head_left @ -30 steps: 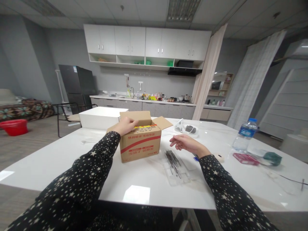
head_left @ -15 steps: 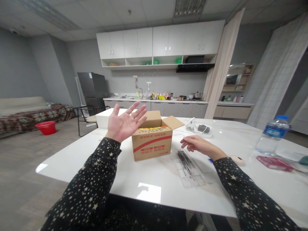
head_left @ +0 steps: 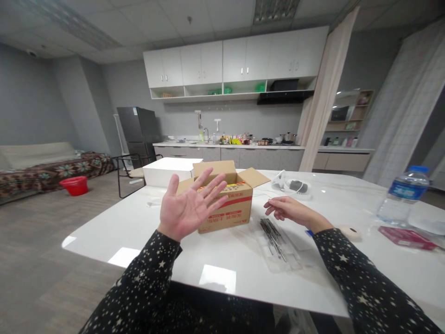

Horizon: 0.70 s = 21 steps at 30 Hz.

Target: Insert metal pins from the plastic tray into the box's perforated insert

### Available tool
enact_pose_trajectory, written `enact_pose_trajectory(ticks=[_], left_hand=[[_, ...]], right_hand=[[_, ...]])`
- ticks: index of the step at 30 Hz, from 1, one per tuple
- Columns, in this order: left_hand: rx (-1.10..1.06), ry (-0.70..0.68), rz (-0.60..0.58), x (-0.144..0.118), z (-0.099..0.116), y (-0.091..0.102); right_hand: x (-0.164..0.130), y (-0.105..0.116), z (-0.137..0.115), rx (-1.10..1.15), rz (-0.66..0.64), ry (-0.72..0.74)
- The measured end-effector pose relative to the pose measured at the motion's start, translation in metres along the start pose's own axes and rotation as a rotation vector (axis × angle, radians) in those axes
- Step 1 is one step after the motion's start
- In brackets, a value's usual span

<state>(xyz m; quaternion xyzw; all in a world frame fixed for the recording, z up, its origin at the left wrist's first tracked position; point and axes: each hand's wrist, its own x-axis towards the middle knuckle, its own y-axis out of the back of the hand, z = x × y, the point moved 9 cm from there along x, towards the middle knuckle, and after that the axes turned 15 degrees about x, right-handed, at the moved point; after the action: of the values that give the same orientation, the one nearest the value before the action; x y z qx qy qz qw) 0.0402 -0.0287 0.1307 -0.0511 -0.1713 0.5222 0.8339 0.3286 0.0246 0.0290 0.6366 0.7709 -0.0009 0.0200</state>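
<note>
From my end I see the left hand (head_left: 184, 211) spread and empty before the box (head_left: 240, 208), likely light card best held by its walls, then rods (head_left: 273, 237), probably stiff and slippery, to pinch mid-length, below the right hand (head_left: 290, 211), half-curled, its grip unclear to me

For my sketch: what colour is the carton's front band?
The band is red; see the head view.

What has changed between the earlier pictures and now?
The left hand has let go of the cardboard box's top edge and opened, palm toward the camera. The view swung left. The right hand stays near the metal rods; box and rods look unmoved.
</note>
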Motion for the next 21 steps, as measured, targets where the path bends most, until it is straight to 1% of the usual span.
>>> enact_pose_trajectory(ticks=[3,5,9,11,13,15,17,18,20,21], left_hand=[[-0.068,0.032,-0.001,-0.001,-0.007,0.006],[-0.068,0.03,0.011,-0.001,-0.008,0.01],[-0.009,0.025,0.037,0.0,-0.008,0.013],[0.028,0.037,0.048,0.001,-0.009,0.014],[0.083,0.031,0.088,0.004,-0.011,0.019],[0.158,-0.022,0.164,0.009,-0.01,0.029],[0.24,-0.139,0.262,0.014,-0.003,0.041],[0.32,-0.216,0.318,0.015,0.002,0.046],[0.554,-0.374,0.473,0.012,0.016,0.054],[0.711,-0.41,0.532,0.011,0.021,0.055]], right_hand=[[0.0,-0.001,-0.001,-0.016,0.002,-0.002],[0.0,-0.002,0.0,-0.024,-0.003,0.002],[0.002,0.0,0.003,-0.058,-0.01,-0.002],[0.002,0.001,0.004,-0.122,-0.026,0.007],[0.002,0.001,0.004,-0.227,-0.046,0.017],[0.002,0.003,0.005,-0.38,-0.042,0.006],[0.001,0.009,0.005,-0.572,-0.003,-0.016],[0.0,0.011,0.004,-0.658,0.015,-0.01],[-0.002,0.012,0.0,-0.776,0.026,0.011],[-0.003,0.012,-0.001,-0.802,0.023,0.008]])
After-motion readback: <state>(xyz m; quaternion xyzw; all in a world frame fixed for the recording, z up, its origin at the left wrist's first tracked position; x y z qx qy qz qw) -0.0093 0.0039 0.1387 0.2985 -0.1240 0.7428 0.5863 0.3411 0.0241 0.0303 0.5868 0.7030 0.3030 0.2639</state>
